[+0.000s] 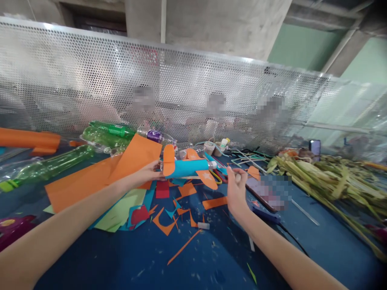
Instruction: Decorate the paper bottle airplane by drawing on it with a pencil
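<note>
A toy plane point(187, 168) with a blue tube body, orange wings and an orange tail is held above the table. My left hand point(152, 170) grips it at the tail end, fingers closed. The clear bottle neck at its nose points toward my right hand point(237, 185). Between the pinched fingers of my right hand is a blue piece point(223, 170), close to the nose. A pale star marks the orange wing point(208, 177) nearest me.
Orange sheets point(133, 161) and green bottles point(54, 165) lie at the left. Paper scraps point(165, 223) are scattered in front. A phone point(263, 193), a blue glue gun point(266, 215) with a cord and dry husks point(314, 177) lie right. A perforated metal screen point(187, 80) stands behind.
</note>
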